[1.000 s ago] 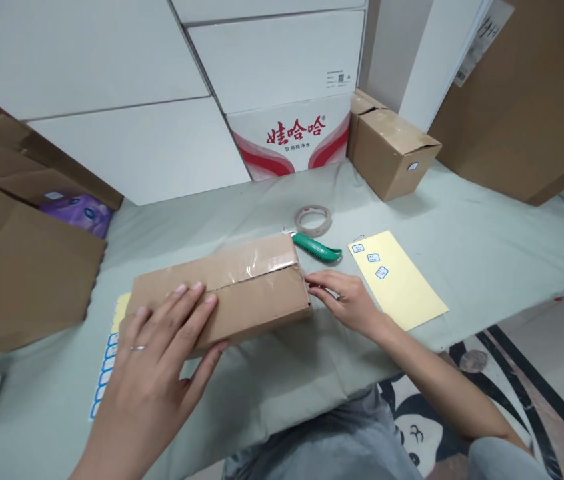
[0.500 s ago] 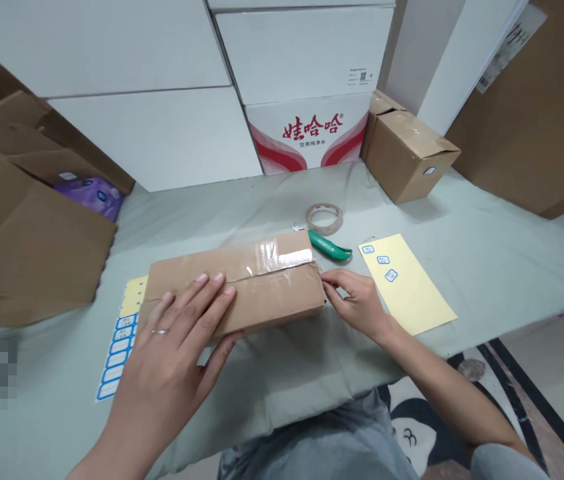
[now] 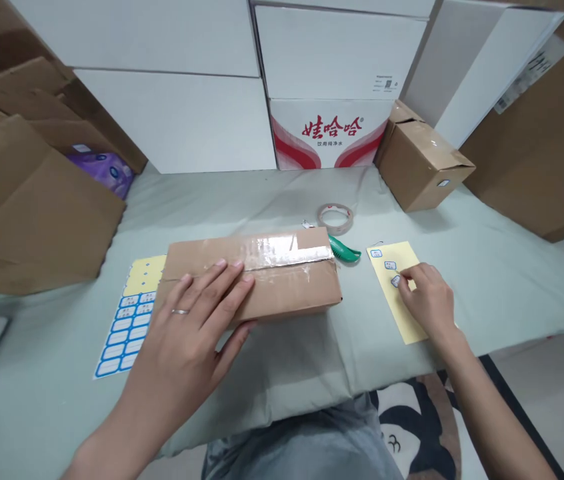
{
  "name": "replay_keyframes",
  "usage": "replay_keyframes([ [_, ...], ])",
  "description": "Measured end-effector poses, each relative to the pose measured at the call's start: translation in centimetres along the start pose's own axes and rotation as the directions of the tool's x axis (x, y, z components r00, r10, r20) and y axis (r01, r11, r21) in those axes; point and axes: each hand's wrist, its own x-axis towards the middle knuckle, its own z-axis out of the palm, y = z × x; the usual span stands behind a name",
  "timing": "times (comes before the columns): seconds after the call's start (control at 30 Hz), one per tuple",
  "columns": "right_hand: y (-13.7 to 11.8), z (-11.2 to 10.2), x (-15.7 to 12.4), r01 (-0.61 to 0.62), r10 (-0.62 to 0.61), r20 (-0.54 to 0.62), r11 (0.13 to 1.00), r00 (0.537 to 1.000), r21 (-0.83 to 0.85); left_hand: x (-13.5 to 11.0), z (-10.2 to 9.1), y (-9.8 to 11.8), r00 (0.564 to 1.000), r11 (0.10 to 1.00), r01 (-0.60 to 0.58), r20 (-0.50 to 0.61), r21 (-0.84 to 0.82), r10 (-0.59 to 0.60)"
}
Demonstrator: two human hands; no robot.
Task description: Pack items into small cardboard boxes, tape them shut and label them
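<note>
My left hand, a ring on one finger, lies flat with fingers stretched over a closed brown cardboard box. Clear, shiny tape runs along the box's top seam. Over a yellow sheet to the right, the thumb and fingers of my right hand are pinched together. Their tips are at a small blue-edged label, partly covered; whatever is between them is too small to make out. Another label sits near the sheet's top corner. Left of the box, a sheet of blue-framed labels is partly hidden.
Behind the box lie a tape roll and a green cutter, partly hidden. A smaller brown box stands at the back right. White cartons line the back; an open cardboard box with a purple package is at left.
My right hand has left the box's right end and moved right onto the yellow sheet's labels. My left hand stays on the box. The whole view has shifted slightly.
</note>
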Motion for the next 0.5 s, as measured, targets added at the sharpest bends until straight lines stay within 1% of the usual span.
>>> replay_keyframes([
  [0.07,1.0,-0.2,-1.0,-0.004,0.010,0.064,0.996,0.998,-0.089,-0.1,0.0,0.0,1.000,1.000,0.007,0.004,-0.007,-0.007],
  [0.13,1.3,-0.3,-1.9,0.012,0.008,0.129,0.989,0.992,-0.149,-0.2,0.0,0.0,1.000,1.000,0.012,0.002,-0.014,-0.012],
  [0.23,1.6,-0.3,-2.8,0.056,-0.013,0.221,0.980,0.975,-0.193,-0.1,0.1,0.0,1.000,1.000,0.011,-0.009,-0.020,-0.011],
  [0.3,1.8,-0.5,-3.0,0.085,-0.032,0.260,0.977,0.965,-0.195,0.1,0.1,0.0,1.000,0.999,0.017,-0.012,-0.030,-0.017],
  [0.37,1.7,-1.1,-2.8,0.107,-0.056,0.271,0.978,0.961,-0.178,0.3,-0.1,0.3,0.999,0.998,0.038,-0.009,-0.053,-0.038],
  [0.43,1.0,-1.7,-2.6,0.122,-0.085,0.247,0.983,0.965,-0.140,0.1,-0.6,0.7,0.998,0.994,0.055,-0.022,-0.091,-0.057],
  [0.47,0.4,-2.0,-2.5,0.120,-0.100,0.220,0.989,0.970,-0.082,-0.3,-0.9,1.0,0.997,0.992,0.052,-0.055,-0.113,-0.059],
  [0.5,-0.4,-2.2,-2.4,0.115,-0.115,0.192,0.993,0.975,0.013,-1.0,-1.2,1.2,0.992,0.990,0.047,-0.113,-0.135,-0.062],
])
